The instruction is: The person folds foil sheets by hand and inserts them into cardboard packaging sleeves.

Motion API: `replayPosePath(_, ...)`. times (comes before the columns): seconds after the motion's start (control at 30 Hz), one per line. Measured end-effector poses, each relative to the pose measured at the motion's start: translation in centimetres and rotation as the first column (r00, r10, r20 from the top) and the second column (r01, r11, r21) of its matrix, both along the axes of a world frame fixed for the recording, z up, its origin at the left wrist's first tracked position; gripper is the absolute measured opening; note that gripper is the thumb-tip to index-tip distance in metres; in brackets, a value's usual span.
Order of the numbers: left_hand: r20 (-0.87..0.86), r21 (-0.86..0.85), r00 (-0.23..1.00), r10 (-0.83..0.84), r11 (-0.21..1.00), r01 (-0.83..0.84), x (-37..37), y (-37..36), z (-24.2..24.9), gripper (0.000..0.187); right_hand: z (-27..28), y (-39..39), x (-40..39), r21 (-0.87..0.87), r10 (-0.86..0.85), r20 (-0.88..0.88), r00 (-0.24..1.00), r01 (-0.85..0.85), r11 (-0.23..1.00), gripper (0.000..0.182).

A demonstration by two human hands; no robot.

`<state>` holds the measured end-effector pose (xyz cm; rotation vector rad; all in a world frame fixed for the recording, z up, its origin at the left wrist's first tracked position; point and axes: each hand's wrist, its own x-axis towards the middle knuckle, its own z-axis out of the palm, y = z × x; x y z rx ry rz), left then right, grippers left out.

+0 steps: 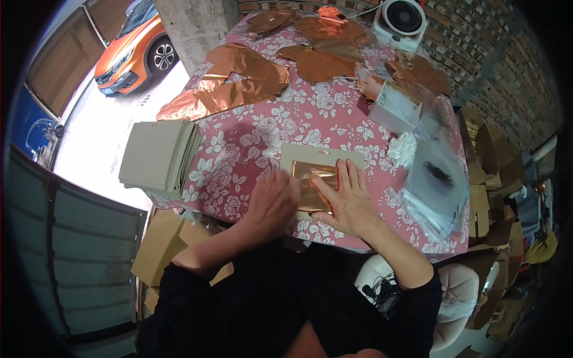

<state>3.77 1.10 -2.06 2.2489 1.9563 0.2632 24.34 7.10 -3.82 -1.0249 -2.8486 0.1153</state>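
A grey cardboard card (292, 151) lies on the table near its front edge. On top of it is a folded rectangle of shiny copper-coloured foil (303, 190). My right hand (349, 200) rests flat on the foil's right side, fingers spread, with nothing in its grasp. Curled closed, my left hand (271, 197) is at the left edge of the card and foil. Its fingertips are turned away, so whatever they may pinch is hidden.
A stack of grey cards (158, 155) stands at the table's left corner. Flat copper foil shapes, like uninflated balloons (239, 77), cover the back. To the right are a white box (395, 110), crumpled white material (402, 149) and clear plastic bags (436, 191). A fan (401, 21) stands behind.
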Motion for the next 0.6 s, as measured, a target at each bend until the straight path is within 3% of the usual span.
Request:
replayPosePath(0.07, -0.113, 0.416, 0.967, -0.228, 0.873, 0.254, 0.1, 1.4, -0.5, 0.042, -0.5, 0.0, 0.1, 0.001, 0.004, -0.034, 0.999, -0.004, 1.000, 0.078)
replayPosePath(0.1, -0.114, 0.415, 0.967, -0.229, 0.873, 0.255, 0.3, 2.0, -0.1, 0.042, -0.7, 0.1, 0.1, 0.001, 0.003, -0.035, 0.999, -0.003, 1.000, 0.078)
replayPosePath(0.17, 0.027, 0.415, 0.861, -0.508, 0.789, 0.453, 0.8, 3.2, 0.9, 0.072, -1.0, 0.2, 0.3, 0.032, 0.020, -0.023, 1.000, -0.019, 0.999, 0.077)
replayPosePath(0.2, 0.028, 0.417, 0.859, -0.510, 0.787, 0.454, 0.7, 3.7, 0.7, 0.072, -0.9, 0.2, 0.2, 0.033, 0.017, -0.022, 1.000, -0.016, 0.999, 0.077)
replayPosePath(0.27, 0.039, 0.389, 0.849, -0.527, 0.791, 0.473, 0.6, 4.9, -0.6, 0.095, -0.7, 0.2, 0.1, 0.018, 0.015, -0.042, 0.999, -0.014, 1.000, 0.077)
replayPosePath(0.37, 0.053, 0.386, 0.852, -0.521, 0.797, 0.464, 0.2, 5.3, -2.0, 0.102, 0.0, 0.2, -0.1, -0.030, 0.003, -0.020, 1.000, -0.003, 1.000, 0.077)
replayPosePath(0.43, 0.076, 0.382, 0.852, -0.519, 0.804, 0.456, 0.2, 5.2, -2.0, 0.102, 0.1, 0.3, 0.4, -0.037, 0.009, 0.015, 1.000, -0.008, 0.999, 0.087)
replayPosePath(0.5, 0.072, 0.376, 0.851, -0.520, 0.805, 0.460, 0.2, 5.1, -1.5, 0.102, -0.6, 0.9, 1.6, -0.041, 0.066, -0.113, 0.991, -0.071, 0.997, 0.097)
replayPosePath(0.6, 0.084, 0.346, 0.850, -0.521, 0.815, 0.465, 0.2, 5.2, -1.4, 0.102, -0.4, 1.5, 2.9, -0.043, 0.079, -0.071, 0.994, -0.082, 0.996, 0.099)
